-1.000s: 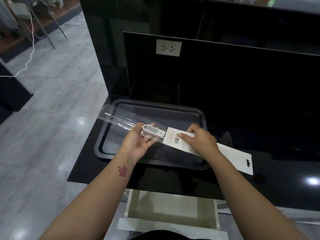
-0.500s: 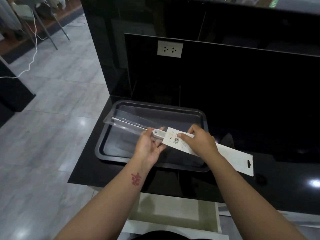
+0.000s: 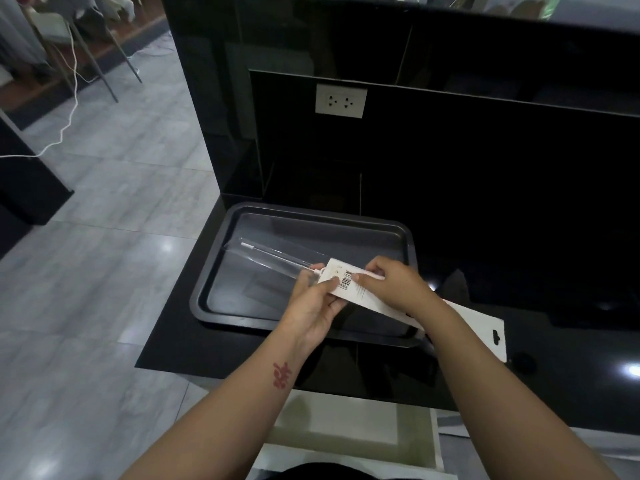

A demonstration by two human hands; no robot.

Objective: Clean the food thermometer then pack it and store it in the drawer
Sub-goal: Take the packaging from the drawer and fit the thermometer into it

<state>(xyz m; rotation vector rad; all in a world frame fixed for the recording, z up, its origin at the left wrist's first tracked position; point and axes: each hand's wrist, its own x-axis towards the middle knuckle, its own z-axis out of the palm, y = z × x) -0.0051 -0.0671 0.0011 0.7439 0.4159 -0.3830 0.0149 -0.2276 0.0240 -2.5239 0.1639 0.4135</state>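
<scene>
The thermometer (image 3: 277, 258) has slid further into its pack over the last second: its white head, plain to see beside the left hand (image 3: 313, 308) a moment ago, is now almost hidden behind the white card (image 3: 349, 285), and only the thin probe shows inside the clear sleeve (image 3: 263, 252), held above the dark tray (image 3: 408, 237) on the black surface (image 3: 554, 382). Left fingers (image 3: 332, 282) grip the card's near end and the sleeve, while the right hand (image 3: 391, 284) pinches the card by its barcode (packing looks nearly done, with the open drawer (image 3: 346, 427) waiting below)
</scene>
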